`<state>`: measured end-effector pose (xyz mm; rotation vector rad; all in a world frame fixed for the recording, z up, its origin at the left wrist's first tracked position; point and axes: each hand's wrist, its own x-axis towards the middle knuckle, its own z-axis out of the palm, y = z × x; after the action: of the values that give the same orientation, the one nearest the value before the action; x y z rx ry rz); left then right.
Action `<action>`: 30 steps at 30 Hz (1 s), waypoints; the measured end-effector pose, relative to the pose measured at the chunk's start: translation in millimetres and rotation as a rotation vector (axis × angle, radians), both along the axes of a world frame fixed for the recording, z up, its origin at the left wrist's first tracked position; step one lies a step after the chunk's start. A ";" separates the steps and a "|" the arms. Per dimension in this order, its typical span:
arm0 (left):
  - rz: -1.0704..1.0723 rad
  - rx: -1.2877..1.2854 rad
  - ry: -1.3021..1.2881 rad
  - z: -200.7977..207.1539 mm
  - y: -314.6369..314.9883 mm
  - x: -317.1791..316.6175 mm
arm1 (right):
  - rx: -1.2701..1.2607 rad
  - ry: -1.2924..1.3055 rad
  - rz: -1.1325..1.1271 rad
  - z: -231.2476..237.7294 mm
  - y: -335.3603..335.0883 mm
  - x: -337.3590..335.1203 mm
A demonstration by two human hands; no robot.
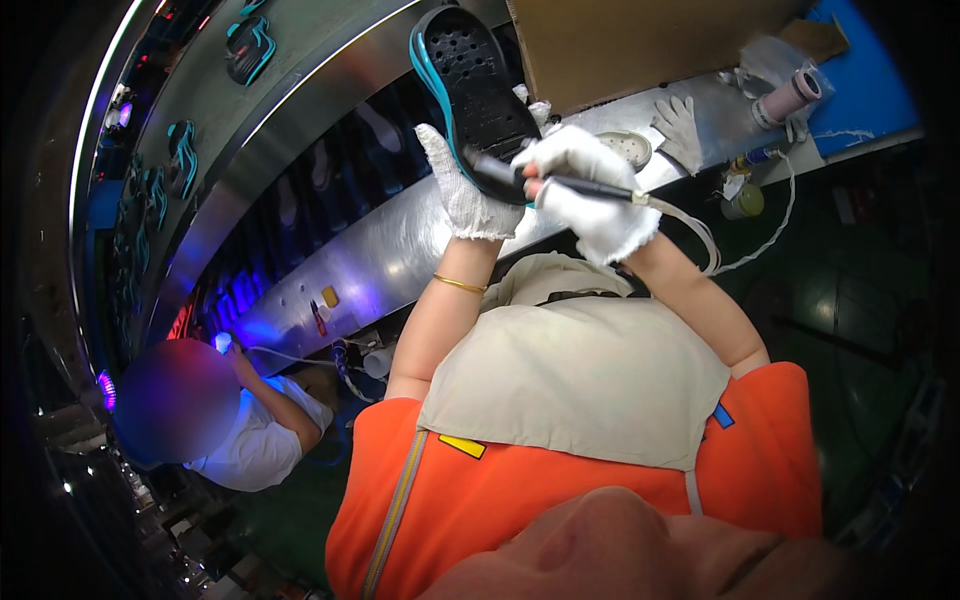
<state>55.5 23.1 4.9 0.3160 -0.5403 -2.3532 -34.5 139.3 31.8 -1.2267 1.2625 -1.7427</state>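
My left hand (462, 200), in a white knit glove, grips the heel end of a black shoe sole (465, 70) with a teal edge. The sole is tilted up, its perforated face toward me. In my right hand (595, 180), also gloved with some fingertips bare, is a brush (590, 187) with a dark handle. A pale hose (690, 225) runs from the handle's end. The brush tip is blurred by motion and lies over the heel part of the sole; whether it touches cannot be seen.
Before me runs a metal bench (375, 255) with a pale oval dish (628, 148), a spare white glove (680, 132), a pink cylinder (788, 98) and a cardboard sheet (640, 45). Beyond, a conveyor (225, 125) carries several soles. A co-worker (255, 440) sits at the left.
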 end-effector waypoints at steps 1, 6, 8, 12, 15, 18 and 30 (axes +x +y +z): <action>-0.075 -0.012 0.028 4.3 1.8 4.1 | -0.008 0.017 0.006 -3.3 0.0 3.8; -0.028 -0.081 0.101 7.6 0.1 3.6 | 0.060 -0.111 -0.047 -5.2 -3.9 -13.7; -0.041 -0.070 0.115 5.0 -6.1 1.7 | -0.006 -0.036 -0.015 -9.2 -4.4 -6.7; -0.075 -0.045 0.132 6.4 -11.5 5.4 | 0.055 -0.061 0.104 -5.3 -3.6 -10.6; -0.062 -0.038 0.095 7.9 -10.9 7.0 | 0.021 -0.148 0.074 -8.8 -4.4 -20.8; -0.111 -0.087 0.064 8.4 -16.4 5.2 | 0.014 0.022 0.149 -12.4 -6.3 -26.5; -0.373 -0.024 0.136 14.5 -37.4 13.1 | 0.290 -0.111 0.365 -5.3 -0.4 -34.6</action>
<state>68.6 -14.2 19.4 0.0433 -0.6020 -2.6993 -69.1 138.9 26.5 -1.0939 1.1000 -1.2973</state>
